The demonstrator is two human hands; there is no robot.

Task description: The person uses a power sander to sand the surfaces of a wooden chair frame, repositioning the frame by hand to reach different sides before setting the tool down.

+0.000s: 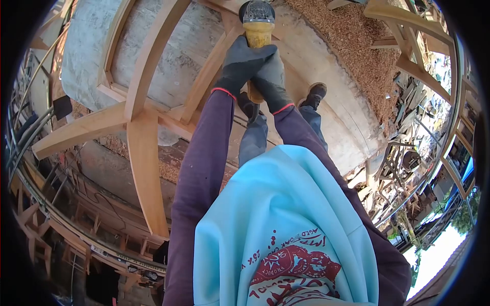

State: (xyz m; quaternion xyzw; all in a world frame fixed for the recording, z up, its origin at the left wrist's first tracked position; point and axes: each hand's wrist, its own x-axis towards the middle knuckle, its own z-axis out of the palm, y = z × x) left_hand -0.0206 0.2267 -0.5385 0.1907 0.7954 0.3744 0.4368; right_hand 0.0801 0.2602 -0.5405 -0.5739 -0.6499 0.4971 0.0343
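Note:
Both my hands, in dark grey work gloves with red cuffs, are wrapped around a yellow angle grinder (259, 33) at the top middle. My left hand (242, 60) grips its body from the left. My right hand (270, 74) closes on it from the right, overlapping the left. The grinder's dark grey head points away from me, and its disc is hidden underneath. Below the handle shows a short yellow tail end. Close by on the left stands a wooden chair frame (144, 58) with curved pale legs and rails; its nearest rail runs up beside the grinder.
A worn grey board (326, 102) lies under my shoes. Wood shavings (352, 48) are heaped at the upper right. More curved wooden frames (408, 25) stand beyond them, with piled wood scraps (403, 158) at the right. Wooden pieces crowd the lower left.

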